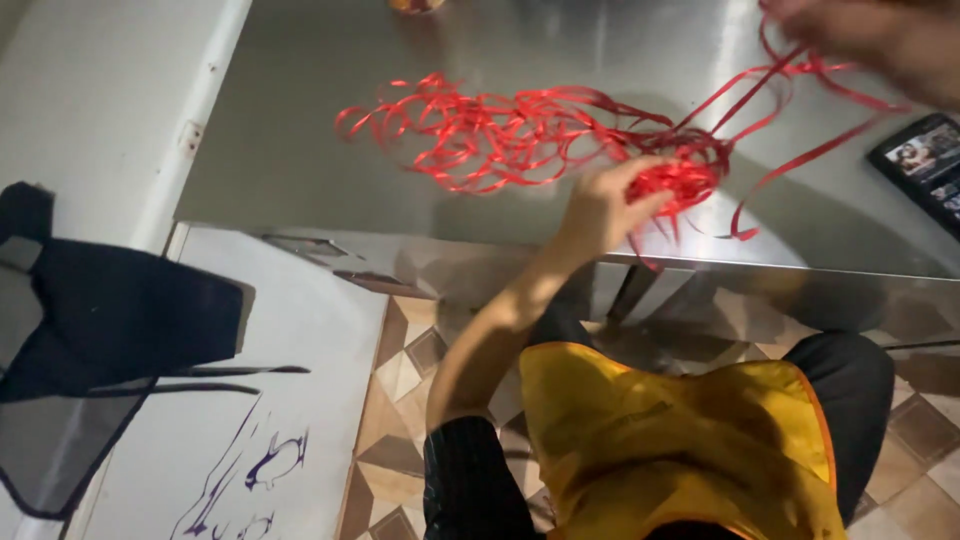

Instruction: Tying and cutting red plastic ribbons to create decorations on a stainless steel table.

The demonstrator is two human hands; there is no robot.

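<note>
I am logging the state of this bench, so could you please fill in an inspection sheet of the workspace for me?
Surface: shiny metal table, bare on its left part.
Job's things: tangled red ribbon spread across the table, with strands rising to the upper right.
Clutter: phone with a lit screen at the right edge; a round object at the top edge, cut off, kind unclear.
Hands: left hand grips a clump of the ribbon; right hand, blurred, is raised at the top right with strands running up to it.
Cables: nothing seen.
Surroundings: patterned tiled floor; dark cloth on a white board with purple marks at left; yellow apron on the person.
</note>
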